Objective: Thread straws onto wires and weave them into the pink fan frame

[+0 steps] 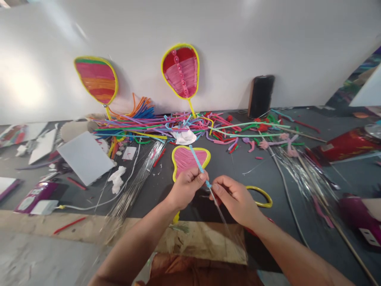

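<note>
My left hand pinches a light blue pipe cleaner between thumb and fingers. Its upper end sticks up past the hand, and its lower end is wound around a thin stiff wire. My right hand is closed at that wound end, with thumb and forefinger gripping the pipe cleaner. Below the left hand lies a pink fan-shaped piece with a yellow fuzzy rim, partly covered by the hand. A yellow scissors handle rests beside my right wrist.
Two yellow-rimmed fans, one striped and one pink-red, lean on the wall. Heaped pipe cleaners lie behind. A phone stands upright; a red can lies right. Wire bundles, a white card and cables surround the hands.
</note>
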`<state>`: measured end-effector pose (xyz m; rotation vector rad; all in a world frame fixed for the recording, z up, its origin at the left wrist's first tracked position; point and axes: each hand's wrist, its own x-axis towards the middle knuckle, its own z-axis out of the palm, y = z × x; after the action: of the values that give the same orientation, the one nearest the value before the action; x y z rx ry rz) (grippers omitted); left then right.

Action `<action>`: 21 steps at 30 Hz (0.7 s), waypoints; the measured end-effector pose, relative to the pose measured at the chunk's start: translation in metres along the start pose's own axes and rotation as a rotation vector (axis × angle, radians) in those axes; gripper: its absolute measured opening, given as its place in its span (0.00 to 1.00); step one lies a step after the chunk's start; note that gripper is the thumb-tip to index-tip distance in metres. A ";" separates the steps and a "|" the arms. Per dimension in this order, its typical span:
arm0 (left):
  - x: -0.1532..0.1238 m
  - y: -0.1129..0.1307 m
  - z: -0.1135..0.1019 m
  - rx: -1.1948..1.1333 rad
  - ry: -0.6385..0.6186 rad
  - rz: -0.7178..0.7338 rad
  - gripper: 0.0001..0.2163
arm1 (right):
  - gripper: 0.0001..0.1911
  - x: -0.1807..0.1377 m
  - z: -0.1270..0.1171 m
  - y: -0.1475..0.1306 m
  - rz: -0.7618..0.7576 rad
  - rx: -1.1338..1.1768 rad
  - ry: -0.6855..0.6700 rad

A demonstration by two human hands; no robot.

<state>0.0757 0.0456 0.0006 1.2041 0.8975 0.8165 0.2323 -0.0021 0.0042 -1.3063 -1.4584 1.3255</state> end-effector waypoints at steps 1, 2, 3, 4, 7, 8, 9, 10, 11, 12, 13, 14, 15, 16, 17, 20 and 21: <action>0.000 -0.001 0.000 -0.030 0.004 -0.005 0.13 | 0.14 0.001 0.000 0.000 0.053 0.125 -0.048; 0.000 -0.002 -0.001 -0.055 0.007 -0.006 0.12 | 0.15 0.001 0.000 0.000 0.102 0.242 -0.090; 0.000 -0.003 -0.001 -0.073 0.009 -0.005 0.12 | 0.15 0.002 0.001 0.001 0.146 0.345 -0.124; 0.000 -0.004 -0.001 -0.088 0.008 -0.001 0.11 | 0.15 0.003 0.001 0.002 0.186 0.433 -0.150; -0.001 -0.005 -0.003 -0.137 -0.015 0.007 0.10 | 0.16 0.003 0.002 0.005 0.284 0.619 -0.203; -0.001 -0.005 -0.003 -0.162 -0.033 0.007 0.10 | 0.16 0.003 0.003 0.006 0.310 0.664 -0.226; -0.001 -0.005 -0.003 -0.190 -0.055 0.009 0.10 | 0.16 0.003 0.003 0.006 0.332 0.704 -0.250; -0.001 -0.005 -0.003 -0.221 -0.084 0.013 0.09 | 0.16 0.003 0.003 0.006 0.349 0.734 -0.271; -0.001 -0.005 -0.003 -0.252 -0.118 0.019 0.09 | 0.16 0.002 0.004 0.006 0.357 0.755 -0.288; -0.002 -0.004 -0.003 -0.280 -0.152 0.027 0.09 | 0.16 0.002 0.004 0.006 0.356 0.768 -0.298; -0.002 -0.004 -0.003 -0.304 -0.180 0.036 0.09 | 0.17 0.001 0.005 0.005 0.343 0.773 -0.300; -0.001 -0.003 -0.002 -0.321 -0.198 0.042 0.10 | 0.17 0.001 0.005 0.005 0.319 0.767 -0.292; -0.001 -0.003 -0.002 -0.331 -0.200 0.045 0.10 | 0.16 0.000 0.006 0.004 0.286 0.742 -0.274; -0.001 -0.003 -0.001 -0.328 -0.185 0.045 0.10 | 0.16 0.000 0.005 0.003 0.244 0.694 -0.245; -0.001 -0.002 -0.001 -0.313 -0.156 0.042 0.10 | 0.15 -0.001 0.005 0.002 0.196 0.623 -0.204; 0.001 -0.001 0.001 -0.215 -0.066 0.039 0.11 | 0.13 -0.003 0.003 0.000 0.059 0.332 -0.051; 0.001 0.000 0.002 -0.177 -0.049 0.035 0.12 | 0.12 -0.004 0.002 -0.001 0.026 0.231 -0.010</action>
<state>0.0778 0.0457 0.0004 1.0824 0.7499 0.8729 0.2309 -0.0059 0.0049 -1.1721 -1.2561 1.4714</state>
